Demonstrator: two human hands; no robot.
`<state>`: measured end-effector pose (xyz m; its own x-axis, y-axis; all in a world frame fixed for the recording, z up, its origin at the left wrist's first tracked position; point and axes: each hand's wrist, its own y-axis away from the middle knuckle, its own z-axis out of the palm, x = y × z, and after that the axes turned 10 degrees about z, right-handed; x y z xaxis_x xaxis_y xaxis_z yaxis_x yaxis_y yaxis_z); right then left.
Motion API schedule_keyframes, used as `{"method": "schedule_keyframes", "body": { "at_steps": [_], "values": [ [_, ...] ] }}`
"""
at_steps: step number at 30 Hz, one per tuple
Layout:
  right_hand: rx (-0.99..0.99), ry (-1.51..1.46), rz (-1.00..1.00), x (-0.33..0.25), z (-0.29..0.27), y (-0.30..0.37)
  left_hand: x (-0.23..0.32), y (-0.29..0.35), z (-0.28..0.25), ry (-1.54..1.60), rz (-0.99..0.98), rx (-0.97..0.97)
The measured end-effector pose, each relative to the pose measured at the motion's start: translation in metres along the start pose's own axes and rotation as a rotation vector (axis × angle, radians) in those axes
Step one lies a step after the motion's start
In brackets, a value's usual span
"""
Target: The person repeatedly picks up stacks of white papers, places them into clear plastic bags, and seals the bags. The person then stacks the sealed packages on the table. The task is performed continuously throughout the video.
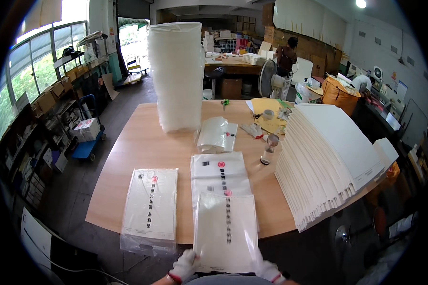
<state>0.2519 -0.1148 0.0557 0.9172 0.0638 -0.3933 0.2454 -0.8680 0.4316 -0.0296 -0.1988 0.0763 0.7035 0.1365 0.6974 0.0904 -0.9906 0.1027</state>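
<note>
Close to my body at the table's front edge, a clear plastic bag [226,213] with white paper in it lies tilted toward me. It has a red mark and a column of black print. My left hand [186,264], in a white glove, grips its lower left side. At the lower right side my right hand [267,270], gloved too, is closed on it, its fingertips partly hidden. Beyond it, partly covered, lies a pile of printed plastic bags [216,171]. To the left, a filled plastic bag [152,204] lies flat, overhanging the table edge.
A tall stack of translucent bags [176,76] stands at the back left of the table [114,190]. On the right leans a big pile of white folders [318,161]. Between are a bottle [269,151], a plastic packet [216,134], gloves [252,130] and scissors [225,103]. A person [286,59] stands beyond.
</note>
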Motion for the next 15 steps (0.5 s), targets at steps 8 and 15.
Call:
{"method": "schedule_keyframes", "body": {
  "at_steps": [8,15],
  "values": [
    [-0.022,-0.239,-0.048,0.002,0.007,0.037,-0.029,0.027,0.011,0.38,0.006,0.096],
    [-0.092,-1.582,0.642,0.024,0.036,0.022,-0.005,0.014,-0.019,0.371,0.46,0.12]
  ]
}}
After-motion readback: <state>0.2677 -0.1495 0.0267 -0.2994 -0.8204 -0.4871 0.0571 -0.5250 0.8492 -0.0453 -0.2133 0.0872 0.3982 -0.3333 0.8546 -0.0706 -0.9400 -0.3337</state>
